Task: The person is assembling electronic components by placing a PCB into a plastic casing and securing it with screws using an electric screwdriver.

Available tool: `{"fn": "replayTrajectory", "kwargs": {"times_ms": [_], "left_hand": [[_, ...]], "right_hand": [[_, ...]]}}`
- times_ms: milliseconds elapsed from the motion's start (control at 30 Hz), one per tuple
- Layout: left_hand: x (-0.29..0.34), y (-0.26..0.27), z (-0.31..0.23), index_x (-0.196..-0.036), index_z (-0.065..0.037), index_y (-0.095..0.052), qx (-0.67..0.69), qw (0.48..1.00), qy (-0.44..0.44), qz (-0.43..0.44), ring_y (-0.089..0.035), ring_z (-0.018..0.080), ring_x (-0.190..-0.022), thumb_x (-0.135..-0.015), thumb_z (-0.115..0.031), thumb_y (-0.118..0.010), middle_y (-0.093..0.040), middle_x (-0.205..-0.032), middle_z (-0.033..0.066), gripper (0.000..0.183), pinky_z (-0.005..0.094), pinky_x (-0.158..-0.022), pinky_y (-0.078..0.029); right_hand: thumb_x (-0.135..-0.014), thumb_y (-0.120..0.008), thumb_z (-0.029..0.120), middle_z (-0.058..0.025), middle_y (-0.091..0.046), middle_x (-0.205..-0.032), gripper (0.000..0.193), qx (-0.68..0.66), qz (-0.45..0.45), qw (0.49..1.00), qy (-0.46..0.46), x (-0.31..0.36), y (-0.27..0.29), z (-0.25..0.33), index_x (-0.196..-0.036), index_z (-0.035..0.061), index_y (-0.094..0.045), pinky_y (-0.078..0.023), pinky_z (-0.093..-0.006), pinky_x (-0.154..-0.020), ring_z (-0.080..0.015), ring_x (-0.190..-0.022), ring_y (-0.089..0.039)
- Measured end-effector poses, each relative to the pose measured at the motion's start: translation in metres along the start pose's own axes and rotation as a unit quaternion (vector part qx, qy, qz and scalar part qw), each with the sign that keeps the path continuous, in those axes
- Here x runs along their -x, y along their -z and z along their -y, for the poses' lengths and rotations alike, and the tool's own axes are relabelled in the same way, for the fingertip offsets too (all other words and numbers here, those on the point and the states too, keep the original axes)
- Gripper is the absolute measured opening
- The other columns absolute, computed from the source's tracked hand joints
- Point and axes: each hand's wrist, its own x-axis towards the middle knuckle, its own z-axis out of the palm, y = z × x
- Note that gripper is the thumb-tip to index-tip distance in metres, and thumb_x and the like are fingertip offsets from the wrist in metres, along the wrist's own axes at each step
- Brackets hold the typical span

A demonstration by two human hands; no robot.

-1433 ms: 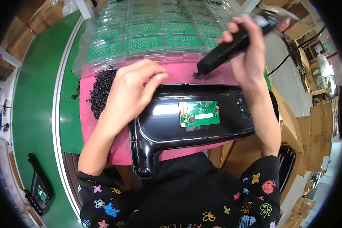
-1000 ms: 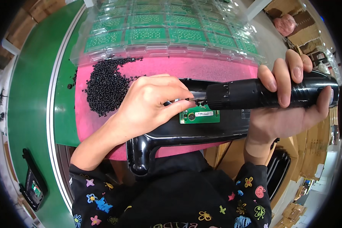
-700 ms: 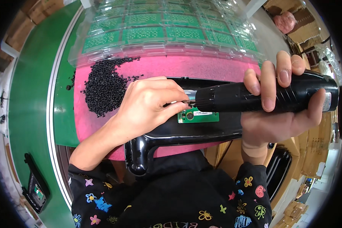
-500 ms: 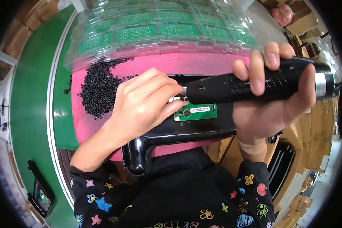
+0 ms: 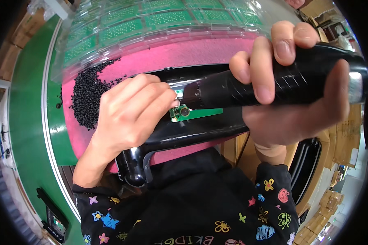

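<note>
My right hand (image 5: 290,94) is wrapped round a thick black electric screwdriver (image 5: 241,87), held almost level with its tip toward the left. At that tip, the thumb and fingers of my left hand (image 5: 131,110) are pinched together on what look like small black screws (image 5: 180,101), mostly covered by the fingertips. Just below the tip lies a green circuit board (image 5: 204,114) with a round dark part near its left end. The board sits in a glossy black plastic housing (image 5: 184,132), whose rounded arm points toward me at the left.
A heap of small black screws (image 5: 86,98) lies left on the pink mat (image 5: 167,51). Behind it, clear plastic trays (image 5: 151,34) hold several green boards. Another black housing (image 5: 55,216) lies at the lower left on the green table (image 5: 28,134). Cardboard boxes (image 5: 343,134) stand at the right.
Both hands, the screwdriver and the housing now appear further left in the picture, as do the mat and trays. The screwdriver tip and pinched left fingers remain together over the board.
</note>
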Motion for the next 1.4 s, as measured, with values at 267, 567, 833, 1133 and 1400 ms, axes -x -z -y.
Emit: {"fn": "replayTrajectory", "kwargs": {"times_ms": [267,567,833,1133,1400], "left_hand": [[0.000,0.003,0.000,-0.090,0.002,-0.061,0.199,0.964,0.159,0.068,-0.063,0.0321,-0.085,-0.080,0.003,-0.071,-0.064,-0.089,0.0130,0.014,0.0402,-0.078,-0.052],[0.011,-0.009,0.003,-0.093,-0.003,-0.065,0.254,0.938,0.130,0.197,-0.066,0.0268,-0.086,-0.083,-0.010,-0.073,-0.073,-0.097,0.0066,0.014,0.0380,-0.074,-0.056],[0.007,-0.006,0.000,-0.101,-0.004,-0.068,0.254,0.905,0.225,0.256,-0.070,0.0288,-0.078,-0.083,-0.008,-0.073,-0.073,-0.089,0.0091,0.019,0.0383,-0.068,-0.056],[0.004,-0.005,0.003,-0.104,-0.006,-0.069,0.250,0.893,0.239,0.289,-0.071,0.0317,-0.080,-0.086,-0.009,-0.071,-0.074,-0.089,0.0112,0.018,0.0389,-0.066,-0.056],[0.012,-0.012,0.008,-0.100,-0.005,-0.069,0.266,0.918,0.196,0.221,-0.071,0.0301,-0.078,-0.089,-0.012,-0.069,-0.073,-0.088,0.0112,0.013,0.0387,-0.066,-0.055]], "right_hand": [[-0.095,-0.051,0.048,-0.0115,-0.052,-0.100,0.047,0.219,0.091,0.971,0.015,-0.001,0.032,0.006,-0.111,0.0036,-0.054,-0.039,-0.0308,-0.058,-0.0125,-0.053,-0.050],[-0.094,-0.052,0.043,-0.0111,-0.052,-0.096,0.041,0.204,0.061,0.977,0.002,-0.001,0.049,-0.009,-0.106,0.0038,-0.054,-0.040,-0.0318,-0.058,-0.0129,-0.051,-0.049],[-0.093,-0.053,0.048,-0.0107,-0.049,-0.093,0.046,0.223,0.067,0.972,-0.039,-0.007,0.051,-0.017,-0.104,0.0035,-0.051,-0.040,-0.0298,-0.057,-0.0114,-0.052,-0.049],[-0.091,-0.059,0.042,-0.0101,-0.047,-0.087,0.043,0.300,0.076,0.951,0.003,-0.008,0.046,-0.027,-0.102,0.0006,-0.051,-0.037,-0.0249,-0.049,-0.0101,-0.049,-0.047],[-0.091,-0.057,0.048,-0.0047,-0.046,-0.089,0.045,0.017,0.050,0.998,-0.031,-0.004,0.030,-0.013,-0.104,0.0045,-0.053,-0.040,-0.0293,-0.057,-0.0116,-0.052,-0.050]]}}
